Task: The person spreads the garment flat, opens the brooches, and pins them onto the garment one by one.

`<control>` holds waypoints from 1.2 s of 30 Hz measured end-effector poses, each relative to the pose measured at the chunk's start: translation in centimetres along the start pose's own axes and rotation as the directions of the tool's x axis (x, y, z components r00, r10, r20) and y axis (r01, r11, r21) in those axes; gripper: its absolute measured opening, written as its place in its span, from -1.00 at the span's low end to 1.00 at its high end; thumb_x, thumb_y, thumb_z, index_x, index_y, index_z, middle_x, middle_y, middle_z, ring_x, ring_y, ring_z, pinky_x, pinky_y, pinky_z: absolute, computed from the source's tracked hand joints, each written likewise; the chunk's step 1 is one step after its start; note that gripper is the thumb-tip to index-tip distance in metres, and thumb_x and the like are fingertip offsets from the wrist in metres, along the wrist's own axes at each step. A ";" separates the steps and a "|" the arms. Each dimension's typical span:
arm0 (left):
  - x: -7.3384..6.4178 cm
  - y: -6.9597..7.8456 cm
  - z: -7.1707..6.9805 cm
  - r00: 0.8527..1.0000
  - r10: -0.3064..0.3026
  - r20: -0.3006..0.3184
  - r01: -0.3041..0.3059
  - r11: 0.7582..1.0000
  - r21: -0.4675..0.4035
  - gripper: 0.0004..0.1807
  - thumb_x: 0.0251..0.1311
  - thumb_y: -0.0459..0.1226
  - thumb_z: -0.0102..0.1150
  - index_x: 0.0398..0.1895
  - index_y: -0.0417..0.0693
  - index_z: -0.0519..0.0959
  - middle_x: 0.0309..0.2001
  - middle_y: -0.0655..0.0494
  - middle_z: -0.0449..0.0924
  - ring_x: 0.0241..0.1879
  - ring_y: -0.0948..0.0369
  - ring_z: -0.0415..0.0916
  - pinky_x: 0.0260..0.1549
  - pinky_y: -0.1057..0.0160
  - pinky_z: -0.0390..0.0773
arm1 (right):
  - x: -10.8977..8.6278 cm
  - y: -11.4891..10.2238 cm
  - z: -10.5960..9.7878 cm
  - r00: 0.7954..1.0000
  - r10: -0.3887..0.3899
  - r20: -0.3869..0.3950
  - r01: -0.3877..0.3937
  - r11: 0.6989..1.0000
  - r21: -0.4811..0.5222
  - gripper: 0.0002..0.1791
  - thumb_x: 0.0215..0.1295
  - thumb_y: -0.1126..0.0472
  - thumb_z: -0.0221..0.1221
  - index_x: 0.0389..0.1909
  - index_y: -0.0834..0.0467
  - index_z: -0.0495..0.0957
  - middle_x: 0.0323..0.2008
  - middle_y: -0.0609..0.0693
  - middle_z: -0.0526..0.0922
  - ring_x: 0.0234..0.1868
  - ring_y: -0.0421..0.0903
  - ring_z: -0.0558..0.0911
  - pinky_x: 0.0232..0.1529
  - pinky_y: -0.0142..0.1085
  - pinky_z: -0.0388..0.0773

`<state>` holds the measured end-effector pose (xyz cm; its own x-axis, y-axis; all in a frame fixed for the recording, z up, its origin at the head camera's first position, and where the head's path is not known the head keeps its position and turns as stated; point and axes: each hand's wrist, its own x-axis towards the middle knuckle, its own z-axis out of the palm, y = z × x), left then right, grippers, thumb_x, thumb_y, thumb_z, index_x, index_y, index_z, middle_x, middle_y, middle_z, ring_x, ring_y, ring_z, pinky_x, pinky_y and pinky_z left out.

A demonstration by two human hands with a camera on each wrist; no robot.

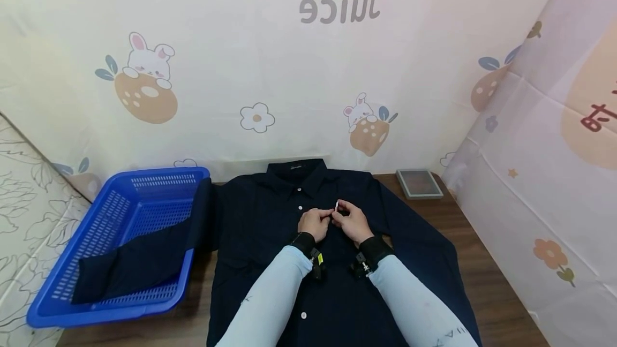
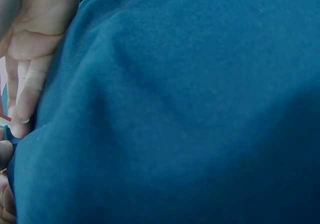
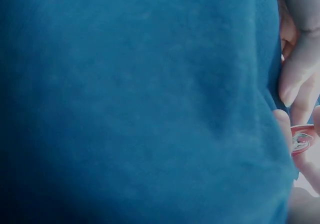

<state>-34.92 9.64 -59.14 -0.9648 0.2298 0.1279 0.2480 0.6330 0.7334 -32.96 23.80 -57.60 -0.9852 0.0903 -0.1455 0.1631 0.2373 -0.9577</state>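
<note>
A dark navy button-up shirt (image 1: 260,229) lies spread on the table with its collar toward the wall. Over its chest, my left hand (image 1: 314,224) pinches a bit of the shirt cloth between extended index finger and thumb. Close beside it, my right hand (image 1: 353,222) holds a small red-and-white badge (image 3: 302,140) by its edge, right at the cloth. Seen edge-on in the head view, the badge is a thin pale sliver. Shirt fabric (image 2: 175,109) fills most of both wrist views and hides parts of the fingers.
To the left stands a blue plastic basket (image 1: 105,213), with a shirt sleeve (image 1: 135,261) draped into it. A small grey-framed case (image 1: 419,183) lies at the table's back right. Printed curtains (image 1: 217,58) surround the brown wooden table (image 1: 501,304).
</note>
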 end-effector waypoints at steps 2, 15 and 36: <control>-0.1 0.1 -0.1 1.000 0.005 0.004 -0.005 1.000 0.003 -0.68 0.20 -0.31 0.23 0.01 0.19 0.67 -0.07 0.15 0.67 -0.12 0.14 0.60 -0.20 0.13 0.56 | 0.1 0.0 -0.1 1.000 0.005 0.015 -0.005 1.000 0.027 -0.41 0.36 0.35 0.13 0.37 0.31 0.21 0.15 0.29 0.38 -0.13 0.02 0.63 -0.15 -0.31 0.59; 0.0 -0.3 0.0 0.999 0.045 0.017 -0.045 0.999 0.018 -0.66 0.19 -0.28 0.26 0.03 0.20 0.65 -0.29 0.12 0.63 -0.34 0.16 0.55 -0.41 0.24 0.50 | -0.7 -2.1 -0.8 0.996 -0.016 0.093 0.011 0.999 0.052 -0.37 0.25 0.43 0.20 0.34 0.37 0.25 0.13 0.36 0.40 -0.12 0.01 0.61 -0.09 -0.19 0.59; -0.4 -0.1 -0.2 0.996 0.077 0.041 -0.079 0.995 0.053 -0.65 0.20 -0.33 0.24 0.04 0.19 0.66 -0.33 0.15 0.58 -0.36 0.19 0.52 -0.43 0.28 0.47 | 0.8 1.0 -1.1 0.997 -0.022 0.079 0.013 0.993 0.116 -0.42 0.22 0.38 0.26 0.28 0.26 0.37 0.07 0.25 0.44 -0.22 -0.05 0.66 -0.20 -0.30 0.61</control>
<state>-34.57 9.33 -59.11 -0.9384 0.3081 0.1563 0.3278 0.6508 0.6849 -33.52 25.19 -58.39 -0.9896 0.0084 -0.1435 0.1434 0.1245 -0.9818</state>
